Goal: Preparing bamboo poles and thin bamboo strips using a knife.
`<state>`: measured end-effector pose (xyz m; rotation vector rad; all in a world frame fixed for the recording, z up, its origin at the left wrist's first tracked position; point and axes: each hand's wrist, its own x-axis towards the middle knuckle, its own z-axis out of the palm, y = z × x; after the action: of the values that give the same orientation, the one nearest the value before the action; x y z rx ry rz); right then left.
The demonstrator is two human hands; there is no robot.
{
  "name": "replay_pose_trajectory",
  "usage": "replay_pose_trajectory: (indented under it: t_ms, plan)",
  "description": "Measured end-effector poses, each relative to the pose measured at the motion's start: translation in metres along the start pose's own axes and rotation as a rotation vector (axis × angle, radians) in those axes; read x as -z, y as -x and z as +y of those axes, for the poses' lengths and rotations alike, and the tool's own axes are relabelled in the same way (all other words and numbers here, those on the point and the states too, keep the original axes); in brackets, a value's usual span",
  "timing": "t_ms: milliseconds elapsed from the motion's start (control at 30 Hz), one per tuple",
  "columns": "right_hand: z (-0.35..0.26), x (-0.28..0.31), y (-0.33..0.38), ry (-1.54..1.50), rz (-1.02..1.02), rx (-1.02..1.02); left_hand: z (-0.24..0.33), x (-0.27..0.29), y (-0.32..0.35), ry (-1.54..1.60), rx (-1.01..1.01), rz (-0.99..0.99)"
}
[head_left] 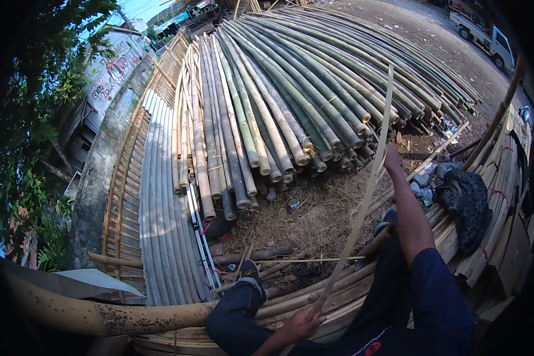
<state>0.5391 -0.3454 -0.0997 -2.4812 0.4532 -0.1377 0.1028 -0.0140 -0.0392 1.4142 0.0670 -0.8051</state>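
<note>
At left, corrugated sheets [167,237] lay beside a large stack of bamboo poles [282,101], which looked whole, so that stock seemed left unsplit. Low in the middle, the left hand [303,323] was closed around the lower part of a long, pale bamboo strip [355,228]. The strip slanted upward, already separate and flat; whether its edges were finished could not be told. Farther right, the right hand [391,159] gripped it below its upper tip. At far right, tied slats [507,172] appeared already split.
</note>
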Motion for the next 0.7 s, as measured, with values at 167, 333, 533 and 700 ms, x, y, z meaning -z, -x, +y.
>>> replay_pose_trajectory:
  t_ms: [167, 333, 533, 700]
  plan:
    - [-0.019, 0.008, -0.015, -0.331, 0.052, 0.119, 0.012, -0.005, 0.025, 0.483, 0.134, 0.003]
    - [-0.119, 0.008, 0.090, -0.223, -0.431, 0.671, 0.010, -0.003, 0.045, 0.539, 0.009, 0.101]
    - [-0.166, 0.000, 0.214, -0.049, -0.572, 1.207, 0.029, -0.016, 0.058, 0.496, -0.035, 0.331]
    - [-0.170, -0.017, 0.248, -0.005, -0.478, 1.211, 0.011, -0.036, 0.069, 0.495, -0.029, 0.396]
